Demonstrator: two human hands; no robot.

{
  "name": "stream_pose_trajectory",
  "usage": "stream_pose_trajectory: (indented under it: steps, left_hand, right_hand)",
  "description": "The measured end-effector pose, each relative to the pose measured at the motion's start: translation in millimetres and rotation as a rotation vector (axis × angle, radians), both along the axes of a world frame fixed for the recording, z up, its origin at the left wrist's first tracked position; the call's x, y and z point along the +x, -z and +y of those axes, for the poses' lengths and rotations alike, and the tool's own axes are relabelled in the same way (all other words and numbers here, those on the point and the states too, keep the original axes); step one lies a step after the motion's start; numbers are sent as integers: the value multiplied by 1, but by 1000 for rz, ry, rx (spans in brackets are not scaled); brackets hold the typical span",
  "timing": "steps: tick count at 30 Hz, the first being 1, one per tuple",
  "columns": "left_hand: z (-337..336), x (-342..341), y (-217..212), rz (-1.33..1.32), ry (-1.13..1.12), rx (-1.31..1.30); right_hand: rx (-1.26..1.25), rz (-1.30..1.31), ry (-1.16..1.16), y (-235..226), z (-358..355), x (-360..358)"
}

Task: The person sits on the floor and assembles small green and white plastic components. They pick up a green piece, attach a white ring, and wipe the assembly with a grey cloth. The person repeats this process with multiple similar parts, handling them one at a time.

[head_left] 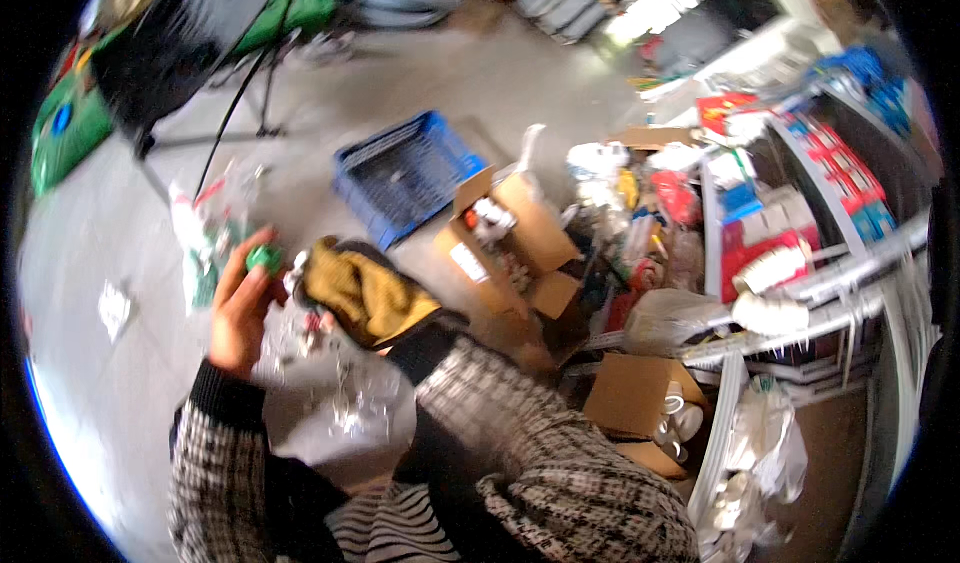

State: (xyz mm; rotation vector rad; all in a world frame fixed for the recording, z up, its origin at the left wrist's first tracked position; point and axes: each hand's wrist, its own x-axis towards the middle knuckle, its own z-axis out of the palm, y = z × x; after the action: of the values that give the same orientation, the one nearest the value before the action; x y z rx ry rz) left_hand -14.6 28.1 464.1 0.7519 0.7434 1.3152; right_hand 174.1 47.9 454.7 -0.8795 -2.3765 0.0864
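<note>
Blue crate [400, 173], cardboard box [510, 238] of small items

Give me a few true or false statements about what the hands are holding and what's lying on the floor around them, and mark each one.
1. The left hand holds a small green round thing at its fingertips. True.
2. The right hand is bare. False: a mustard yellow cloth covers it.
3. A blue plastic crate stands on the floor beyond the hands. True.
4. The cardboard box beside the crate is taped shut. False: its flaps are open.
5. A clear plastic bag lies crumpled below the hands. True.
</note>
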Motion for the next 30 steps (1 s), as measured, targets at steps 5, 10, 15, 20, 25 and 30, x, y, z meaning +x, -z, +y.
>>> stream_pose_trajectory:
  steps: [5,10,15,20,25,30]
  left_hand:
    - [6,3,23,-35,187,164]
    - [-3,-11,35,21,193,162]
    - [-7,10,33,281,160,290]
    - [-14,14,34,1007,-63,627]
    - [-16,15,42,1089,-153,718]
    - [-9,9,38,1144,-276,766]
  right_hand:
    - [-663,-157,251,-66,1,-30]
    - [-361,66,217,-25,-15,-48]
    - [-611,448,70,22,-11,-3]
    - [-864,794,130,34,-15,-8]
    - [-1281,1129,87,26,-17,-10]
    - [-941,999,12,26,-28,-24]
